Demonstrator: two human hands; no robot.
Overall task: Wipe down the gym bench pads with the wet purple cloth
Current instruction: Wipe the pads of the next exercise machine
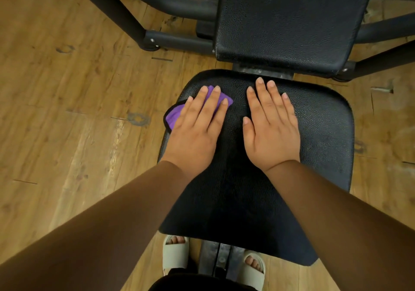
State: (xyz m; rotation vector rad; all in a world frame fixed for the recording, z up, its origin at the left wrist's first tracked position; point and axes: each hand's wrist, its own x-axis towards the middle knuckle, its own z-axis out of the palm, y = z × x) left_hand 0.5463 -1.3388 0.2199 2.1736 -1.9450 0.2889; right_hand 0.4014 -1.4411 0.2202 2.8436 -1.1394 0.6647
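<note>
The black seat pad (314, 155) carries the purple cloth (175, 115) at its far left corner, one black-trimmed edge reaching over the pad's left rim. The left hand (195, 131) lies flat on the cloth. The right hand (271, 133) lies flat on the seat pad's far middle. The wooden floor (67, 111) lies beneath the seat pad.
</note>
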